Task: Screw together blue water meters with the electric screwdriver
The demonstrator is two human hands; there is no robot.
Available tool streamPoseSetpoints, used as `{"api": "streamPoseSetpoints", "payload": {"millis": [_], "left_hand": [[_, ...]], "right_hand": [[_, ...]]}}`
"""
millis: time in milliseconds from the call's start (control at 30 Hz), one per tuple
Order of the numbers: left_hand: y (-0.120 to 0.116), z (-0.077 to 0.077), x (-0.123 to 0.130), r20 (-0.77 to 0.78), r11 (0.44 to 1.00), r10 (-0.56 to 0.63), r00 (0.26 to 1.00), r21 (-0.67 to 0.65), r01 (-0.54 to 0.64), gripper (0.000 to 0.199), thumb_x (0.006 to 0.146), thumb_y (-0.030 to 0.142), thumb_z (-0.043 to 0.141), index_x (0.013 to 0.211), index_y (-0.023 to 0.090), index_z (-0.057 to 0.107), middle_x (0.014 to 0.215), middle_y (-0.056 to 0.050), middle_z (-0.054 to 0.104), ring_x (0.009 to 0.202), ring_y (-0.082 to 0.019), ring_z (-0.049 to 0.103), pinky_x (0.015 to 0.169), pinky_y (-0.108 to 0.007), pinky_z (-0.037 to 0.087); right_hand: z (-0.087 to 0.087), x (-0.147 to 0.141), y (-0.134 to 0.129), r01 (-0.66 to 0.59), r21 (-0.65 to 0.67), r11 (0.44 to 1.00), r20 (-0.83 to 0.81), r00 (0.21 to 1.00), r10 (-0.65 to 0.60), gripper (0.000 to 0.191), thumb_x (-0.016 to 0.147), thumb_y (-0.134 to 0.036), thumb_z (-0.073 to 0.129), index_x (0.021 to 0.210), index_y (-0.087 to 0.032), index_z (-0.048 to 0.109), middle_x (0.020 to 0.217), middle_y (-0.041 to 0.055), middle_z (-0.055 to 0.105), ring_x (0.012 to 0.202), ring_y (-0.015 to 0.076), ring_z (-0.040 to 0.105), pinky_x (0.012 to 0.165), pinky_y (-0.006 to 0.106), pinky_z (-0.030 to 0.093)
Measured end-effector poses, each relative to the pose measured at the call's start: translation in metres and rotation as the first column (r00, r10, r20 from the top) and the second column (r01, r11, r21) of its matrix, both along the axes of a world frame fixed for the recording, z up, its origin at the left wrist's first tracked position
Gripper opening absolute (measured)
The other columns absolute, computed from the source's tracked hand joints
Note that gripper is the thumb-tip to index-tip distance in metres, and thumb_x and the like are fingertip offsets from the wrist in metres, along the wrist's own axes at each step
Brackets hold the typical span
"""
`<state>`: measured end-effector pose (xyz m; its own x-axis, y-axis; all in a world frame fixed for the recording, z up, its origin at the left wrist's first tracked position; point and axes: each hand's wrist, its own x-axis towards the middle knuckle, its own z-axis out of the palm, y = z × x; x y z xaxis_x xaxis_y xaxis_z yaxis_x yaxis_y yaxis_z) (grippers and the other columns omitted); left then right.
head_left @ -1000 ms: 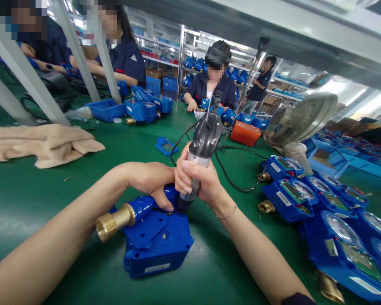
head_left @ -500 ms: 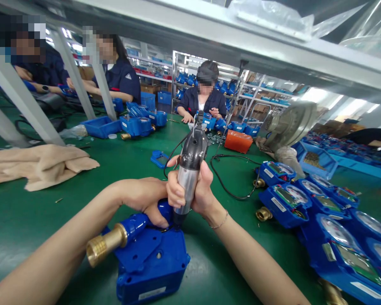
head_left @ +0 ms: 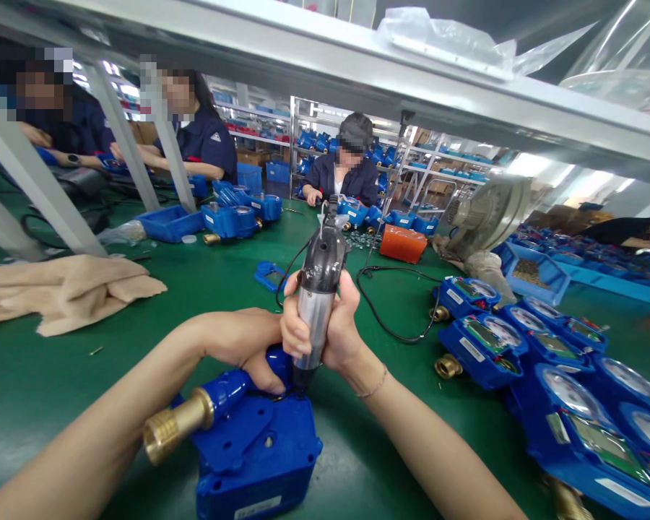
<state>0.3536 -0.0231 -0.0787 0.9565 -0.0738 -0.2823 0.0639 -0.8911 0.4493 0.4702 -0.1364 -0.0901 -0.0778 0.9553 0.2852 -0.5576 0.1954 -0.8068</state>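
A blue meter housing point(head_left: 254, 462) lies on the green table, with a blue pipe ending in a brass threaded fitting point(head_left: 176, 426) across its upper left. My left hand point(head_left: 252, 347) grips the pipe from above, thumb pressed on it near the housing's top edge. Upright in my right hand point(head_left: 317, 321) is a black and silver electric screwdriver point(head_left: 319, 296), fingers wrapped round its barrel. The tool's tip meets the housing's far top corner; the screw, if any, is hidden.
Several open blue meters point(head_left: 482, 347) stand at right. A black cable point(head_left: 379, 325) curves beside them. Further back are a blue cover point(head_left: 271, 276), an orange block point(head_left: 402, 244), a fan point(head_left: 487, 217) and a blue tray point(head_left: 173, 222). A beige cloth point(head_left: 76, 289) lies left. People sit beyond.
The view has shifted slightly. Both hands, the screwdriver and the housing keep nearly the same places relative to each other. The person across the table has moved their hands and lowered their head.
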Motion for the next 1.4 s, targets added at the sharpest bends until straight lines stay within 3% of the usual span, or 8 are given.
{"api": "streamPoseSetpoints", "payload": {"millis": [67, 200, 467, 667, 1000, 1167, 1400], "left_hand": [[-0.001, 0.001, 0.000, -0.010, 1.000, 0.004, 1.000, -0.008, -0.004, 0.040, 0.069, 0.050, 0.076, 0.098, 0.023, 0.070, 0.096, 0.000, 0.072, 0.092, -0.023, 0.066, 0.084, -0.026, 0.050], [-0.002, 0.002, 0.000, -0.008, 1.000, 0.001, 1.000, -0.024, -0.002, 0.040, 0.071, 0.047, 0.076, 0.101, 0.023, 0.068, 0.102, 0.000, 0.072, 0.097, -0.023, 0.066, 0.087, -0.026, 0.049], [0.000, 0.001, 0.000, -0.002, 0.999, -0.008, 1.000, -0.042, 0.008, 0.034, 0.072, 0.045, 0.076, 0.094, 0.021, 0.069, 0.097, -0.001, 0.072, 0.095, -0.023, 0.065, 0.087, -0.027, 0.047], [0.001, 0.000, 0.001, -0.021, 0.997, 0.003, 1.000, -0.071, -0.004, 0.037, 0.072, 0.047, 0.075, 0.099, 0.022, 0.068, 0.099, -0.001, 0.072, 0.096, -0.024, 0.065, 0.085, -0.028, 0.046], [-0.003, 0.006, 0.001, -0.042, 0.998, 0.027, 0.999, -0.049, -0.029, 0.041, 0.073, 0.045, 0.074, 0.104, 0.019, 0.068, 0.109, -0.004, 0.071, 0.103, -0.025, 0.064, 0.089, -0.029, 0.046], [-0.002, 0.002, 0.002, -0.017, 1.000, 0.000, 1.000, -0.020, -0.001, 0.037, 0.073, 0.050, 0.074, 0.096, 0.021, 0.070, 0.099, -0.002, 0.072, 0.097, -0.025, 0.065, 0.084, -0.028, 0.046], [0.001, -0.002, 0.000, 0.017, 0.999, -0.026, 1.000, -0.032, 0.026, 0.039, 0.077, 0.056, 0.069, 0.098, 0.023, 0.070, 0.105, -0.002, 0.071, 0.096, -0.023, 0.064, 0.084, -0.027, 0.046]], "right_hand": [[0.001, -0.001, -0.002, 0.026, 0.008, 1.000, 0.012, 1.000, -0.026, 0.060, 0.079, -0.079, 0.047, 0.096, -0.021, 0.051, 0.048, -0.0091, 0.046, 0.034, 0.0077, 0.036, 0.037, 0.019, 0.035], [0.005, -0.003, -0.007, 0.109, 0.003, 0.994, 0.080, 0.991, -0.109, 0.035, 0.081, -0.043, 0.070, 0.100, -0.022, 0.049, 0.049, -0.0118, 0.044, 0.035, 0.0061, 0.036, 0.039, 0.017, 0.036], [0.005, -0.013, -0.009, 0.376, 0.008, 0.926, 0.184, 0.910, -0.371, 0.023, 0.083, -0.023, 0.063, 0.102, -0.020, 0.051, 0.048, -0.0107, 0.049, 0.036, 0.0065, 0.042, 0.040, 0.018, 0.039], [0.006, -0.011, -0.010, 0.267, -0.014, 0.964, 0.145, 0.954, -0.262, 0.018, 0.081, -0.026, 0.064, 0.084, -0.020, 0.047, 0.048, -0.0103, 0.045, 0.035, 0.0057, 0.039, 0.038, 0.018, 0.037], [0.008, -0.005, -0.009, 0.173, 0.018, 0.985, 0.111, 0.979, -0.174, 0.024, 0.082, -0.028, 0.068, 0.083, -0.020, 0.046, 0.048, -0.0109, 0.045, 0.036, 0.0056, 0.039, 0.039, 0.018, 0.036], [0.010, -0.001, -0.004, 0.121, 0.023, 0.992, 0.101, 0.987, -0.123, 0.024, 0.082, -0.029, 0.068, 0.083, -0.021, 0.045, 0.048, -0.0109, 0.045, 0.036, 0.0060, 0.039, 0.039, 0.018, 0.036], [0.012, 0.002, -0.002, 0.096, -0.008, 0.995, 0.097, 0.991, -0.095, 0.022, 0.083, -0.029, 0.065, 0.080, -0.021, 0.045, 0.047, -0.0107, 0.047, 0.035, 0.0063, 0.041, 0.040, 0.018, 0.036]]}}
